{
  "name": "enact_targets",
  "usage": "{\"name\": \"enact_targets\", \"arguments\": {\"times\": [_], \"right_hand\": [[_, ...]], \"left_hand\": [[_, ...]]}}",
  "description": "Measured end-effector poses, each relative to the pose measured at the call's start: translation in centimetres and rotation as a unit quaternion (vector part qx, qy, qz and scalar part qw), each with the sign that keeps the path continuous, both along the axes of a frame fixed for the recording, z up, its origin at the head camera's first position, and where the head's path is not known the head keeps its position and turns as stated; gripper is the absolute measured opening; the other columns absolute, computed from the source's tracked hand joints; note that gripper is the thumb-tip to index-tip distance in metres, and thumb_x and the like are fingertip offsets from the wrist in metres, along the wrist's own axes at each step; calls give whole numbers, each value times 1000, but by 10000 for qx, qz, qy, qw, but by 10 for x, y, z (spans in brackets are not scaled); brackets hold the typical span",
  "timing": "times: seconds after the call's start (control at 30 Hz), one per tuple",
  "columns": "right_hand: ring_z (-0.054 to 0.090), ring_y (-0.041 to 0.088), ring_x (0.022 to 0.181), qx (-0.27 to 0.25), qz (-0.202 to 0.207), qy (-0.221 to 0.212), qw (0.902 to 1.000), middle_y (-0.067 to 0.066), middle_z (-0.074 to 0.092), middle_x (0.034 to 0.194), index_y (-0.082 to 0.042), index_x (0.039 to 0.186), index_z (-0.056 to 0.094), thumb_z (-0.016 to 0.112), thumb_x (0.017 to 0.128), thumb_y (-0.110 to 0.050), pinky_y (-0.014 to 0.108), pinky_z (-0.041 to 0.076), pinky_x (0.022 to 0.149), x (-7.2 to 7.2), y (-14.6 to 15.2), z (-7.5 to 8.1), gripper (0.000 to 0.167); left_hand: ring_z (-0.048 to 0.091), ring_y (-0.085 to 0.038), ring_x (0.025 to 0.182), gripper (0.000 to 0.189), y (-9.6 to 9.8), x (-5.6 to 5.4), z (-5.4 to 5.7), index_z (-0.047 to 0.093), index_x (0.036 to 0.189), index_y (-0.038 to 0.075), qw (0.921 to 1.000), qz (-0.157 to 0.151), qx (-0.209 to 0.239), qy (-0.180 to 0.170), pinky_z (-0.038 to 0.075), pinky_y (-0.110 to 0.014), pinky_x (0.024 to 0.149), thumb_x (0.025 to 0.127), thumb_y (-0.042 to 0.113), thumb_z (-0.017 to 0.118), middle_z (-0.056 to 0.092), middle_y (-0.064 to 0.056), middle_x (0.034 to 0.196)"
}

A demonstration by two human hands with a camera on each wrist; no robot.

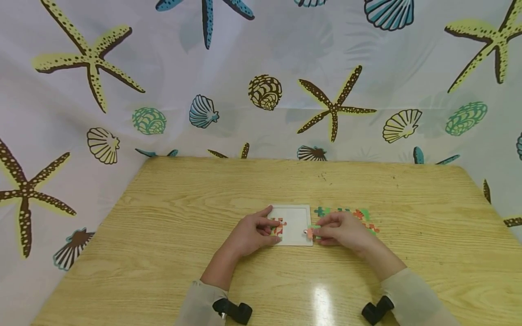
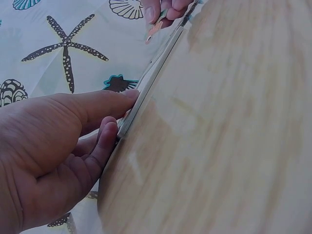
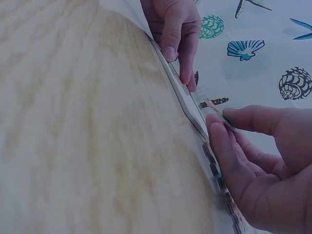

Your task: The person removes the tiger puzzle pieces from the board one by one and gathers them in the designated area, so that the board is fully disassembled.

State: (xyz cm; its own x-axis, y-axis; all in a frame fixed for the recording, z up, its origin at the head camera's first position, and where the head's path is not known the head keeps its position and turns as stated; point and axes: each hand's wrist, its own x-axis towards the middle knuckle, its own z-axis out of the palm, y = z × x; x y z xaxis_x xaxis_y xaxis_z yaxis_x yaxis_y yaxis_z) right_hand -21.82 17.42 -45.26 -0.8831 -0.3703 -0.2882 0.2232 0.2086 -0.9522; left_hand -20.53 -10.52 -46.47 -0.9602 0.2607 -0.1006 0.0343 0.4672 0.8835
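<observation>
A white square puzzle tray [image 1: 296, 222] lies on the table, with a few joined red and orange puzzle pieces [image 1: 279, 231] at its left side. My left hand [image 1: 253, 233] holds the tray from the left, its thumb and a finger stretched over these pieces and other fingers curled by the edge. In the left wrist view the thumb [image 2: 127, 95] rests at the tray's rim [image 2: 152, 80]. My right hand [image 1: 341, 231] pinches an orange and green puzzle piece [image 1: 310, 233] between thumb and fingers, raised over the tray's right rim. Its underside is hidden.
Right of the tray lie several green, orange and red puzzle pieces [image 1: 363, 214], partly hidden by the right hand. The wooden table [image 1: 195, 199] ends at the back against a patterned curtain [image 1: 228, 86]. Black straps with camera mounts [image 1: 233, 310] sit on both sleeves.
</observation>
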Motion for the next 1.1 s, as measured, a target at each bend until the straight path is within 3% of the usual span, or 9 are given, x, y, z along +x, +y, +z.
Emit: {"name": "enact_targets", "arguments": {"times": [0.63, 0.8, 1.1], "right_hand": [[76, 25, 90, 332, 520, -197, 9979, 16, 70, 103, 12, 117, 61, 67, 100, -1, 34, 62, 79, -2, 16, 13, 22], [75, 21, 85, 409, 521, -350, 9972, 17, 69, 105, 12, 115, 61, 65, 100, 0, 32, 62, 78, -1, 18, 14, 19], [73, 18, 80, 644, 534, -244, 9962, 15, 70, 100, 13, 113, 64, 67, 99, -1, 31, 62, 74, 0, 21, 13, 20]], "left_hand": [[58, -12, 82, 30, 2, -1, 3, 80, 115, 5, 10000, 96, 1, 11, 51, -27, 76, 86, 6, 86, 38, -7, 166], [58, -12, 82, 31, 3, -1, 2, 80, 116, 4, 10000, 62, 15, -26, 50, -26, 76, 86, 6, 86, 37, -8, 166], [58, -11, 81, 29, 3, -1, 1, 80, 115, 4, 10000, 25, 0, -11, 51, -26, 76, 86, 5, 85, 37, -8, 167]]}}
